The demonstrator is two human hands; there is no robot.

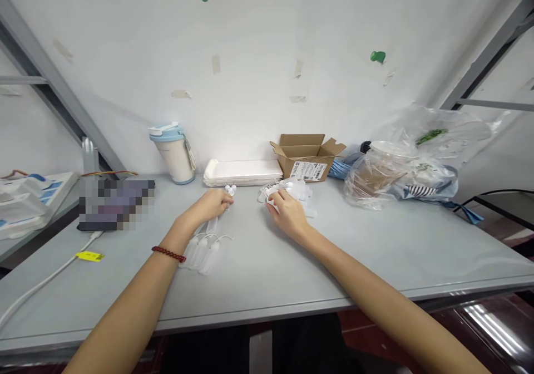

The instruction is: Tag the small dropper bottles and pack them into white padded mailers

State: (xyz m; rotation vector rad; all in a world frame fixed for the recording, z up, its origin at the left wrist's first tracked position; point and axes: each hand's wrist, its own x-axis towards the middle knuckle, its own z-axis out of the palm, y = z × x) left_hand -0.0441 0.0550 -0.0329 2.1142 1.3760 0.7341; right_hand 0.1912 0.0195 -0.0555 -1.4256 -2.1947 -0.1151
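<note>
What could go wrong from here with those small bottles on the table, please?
The left hand has its wrist right beside the row of bottles; a sweep of that arm might scatter them. The loose caps by that hand are small and could roll away. The pile under the right hand looks loosely heaped, so pieces may slide off as it is handled.

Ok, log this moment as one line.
left hand: at white caps | right hand: on pile of small clear bottles | row of bottles: lying on table
</note>
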